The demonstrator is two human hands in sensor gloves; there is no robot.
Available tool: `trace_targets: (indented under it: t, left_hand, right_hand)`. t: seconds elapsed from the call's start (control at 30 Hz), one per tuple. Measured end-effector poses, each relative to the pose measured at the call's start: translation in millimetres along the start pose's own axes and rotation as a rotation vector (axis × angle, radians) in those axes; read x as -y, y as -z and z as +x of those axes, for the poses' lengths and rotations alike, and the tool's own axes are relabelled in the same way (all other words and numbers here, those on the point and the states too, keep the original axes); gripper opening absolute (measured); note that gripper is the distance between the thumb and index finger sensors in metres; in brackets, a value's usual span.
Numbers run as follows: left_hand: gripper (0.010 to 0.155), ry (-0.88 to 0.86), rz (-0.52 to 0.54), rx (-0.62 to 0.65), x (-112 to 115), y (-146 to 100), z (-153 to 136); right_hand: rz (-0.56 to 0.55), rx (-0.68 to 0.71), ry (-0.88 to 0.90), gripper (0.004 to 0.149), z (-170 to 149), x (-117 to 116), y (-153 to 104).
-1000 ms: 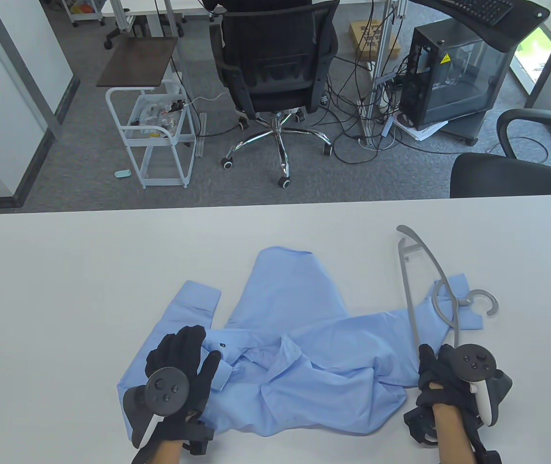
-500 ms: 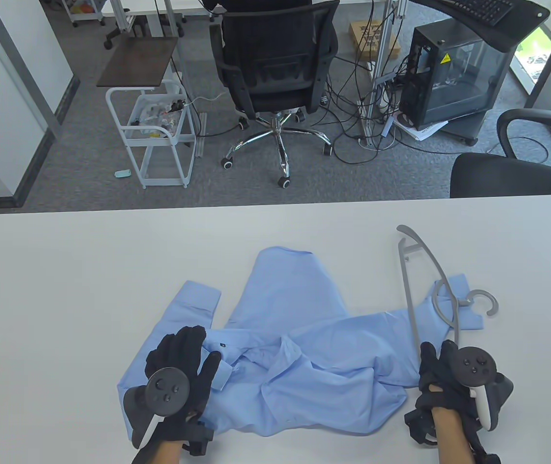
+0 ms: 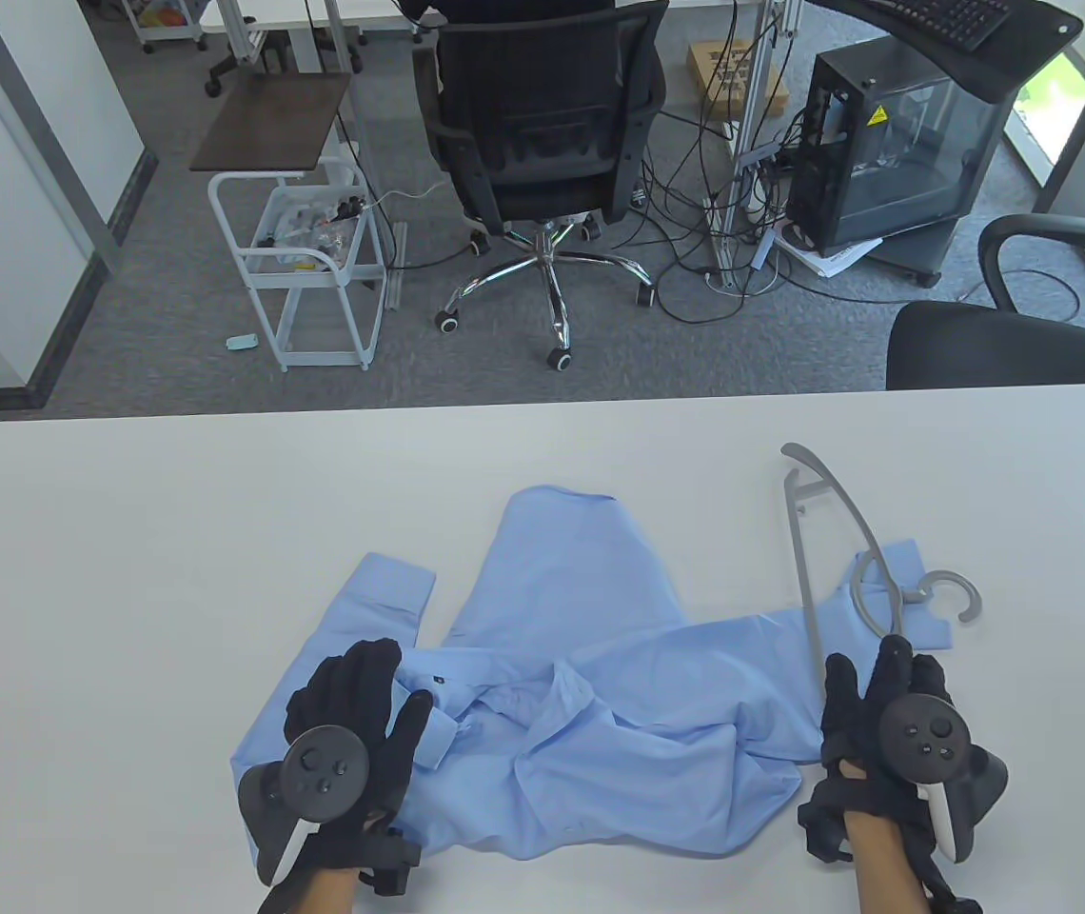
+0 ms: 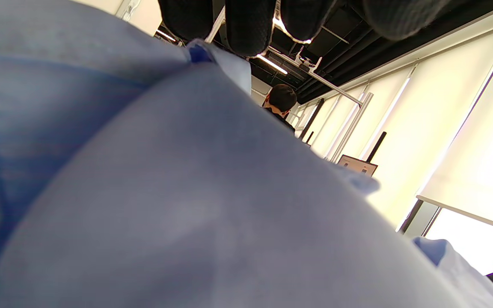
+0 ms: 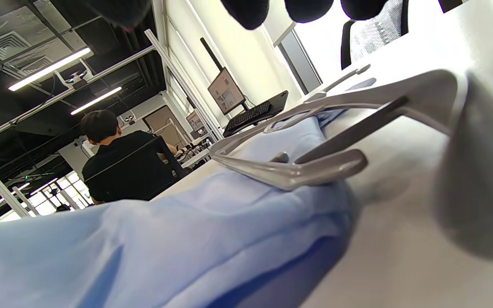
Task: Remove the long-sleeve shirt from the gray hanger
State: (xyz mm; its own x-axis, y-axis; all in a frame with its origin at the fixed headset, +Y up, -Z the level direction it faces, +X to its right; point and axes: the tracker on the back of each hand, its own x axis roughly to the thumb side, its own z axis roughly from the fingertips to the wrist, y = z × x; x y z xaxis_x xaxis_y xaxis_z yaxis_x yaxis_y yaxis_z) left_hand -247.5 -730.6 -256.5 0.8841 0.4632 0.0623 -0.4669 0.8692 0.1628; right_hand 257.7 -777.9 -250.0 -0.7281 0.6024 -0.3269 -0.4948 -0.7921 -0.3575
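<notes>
A light blue long-sleeve shirt [image 3: 600, 705] lies crumpled on the white table [image 3: 124, 533]. The gray hanger [image 3: 814, 590] lies flat at the right, outside the shirt's body, partly over one sleeve. My left hand [image 3: 390, 685] rests flat on the shirt's left side with its fingers spread. My right hand [image 3: 866, 666] hovers open over the hanger's near end, fingers stretched out. In the right wrist view the hanger [image 5: 298, 171] lies on the shirt [image 5: 186, 239] below my fingertips [image 5: 246, 10], apart from them. The left wrist view is filled by shirt cloth [image 4: 165, 205] under my fingers [image 4: 248, 25].
Beyond the table's far edge stand a black office chair [image 3: 542, 143], a white cart [image 3: 314, 257] and a computer case [image 3: 895, 143]. Another black chair [image 3: 1009, 352] stands at the far right corner.
My right hand has uncurled its fingers and let go of the hanger's near end. The hanger, the shirt and my left hand have stayed put.
</notes>
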Motion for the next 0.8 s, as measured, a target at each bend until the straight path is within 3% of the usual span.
trace_targets:
  t: [0.3, 0.8]
  left_hand:
    - [0.072, -0.023, 0.004, 0.011, 1, 0, 0]
    - [0.072, -0.089, 0.013, 0.046, 0, -1, 1]
  right_hand:
    - [-0.084, 0.087, 0.014, 0.078, 8, 4, -5]
    - [-0.068, 0.220, 0.104, 0.078, 18, 3, -10]
